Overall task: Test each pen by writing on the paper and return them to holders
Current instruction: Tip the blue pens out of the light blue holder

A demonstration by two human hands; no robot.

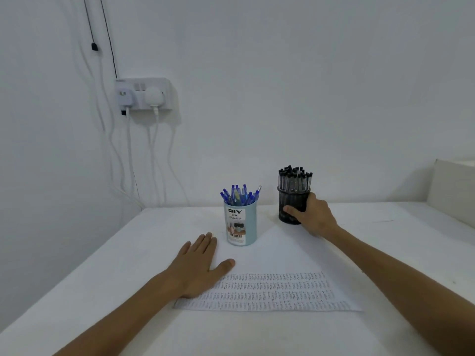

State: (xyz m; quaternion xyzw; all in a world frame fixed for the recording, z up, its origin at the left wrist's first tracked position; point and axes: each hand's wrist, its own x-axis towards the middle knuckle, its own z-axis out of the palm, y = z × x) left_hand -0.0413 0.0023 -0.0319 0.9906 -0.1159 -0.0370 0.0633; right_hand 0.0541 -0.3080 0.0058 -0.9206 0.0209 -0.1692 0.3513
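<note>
R hand (pixel 312 215) gripped the black holder (pixel 291 201), thumb across its front, fingers curled round the right side. The holder stood upright on the table (pixel 102 265), just past the paper's far edge, packed w/ black pens (pixel 295 178), caps up. L hand (pixel 199 265) lay flat and released, palm down, fingers straight, pressing the left edge of the paper (pixel 277 253), thumb spread onto the sheet. The paper lay flat on the table betw. the two arms; its near part was covered w/ rows of small written marks, far part bare. Blue holder (pixel 241 224), labelled "DIY desk organizer", stood upright at the paper's far edge, left of the black one and apart from it, w/ blue pens (pixel 240 195) fanned out of it. No pen in either hand. Wall socket (pixel 146 95) w/ plugs and white cables hung far left.
</note>
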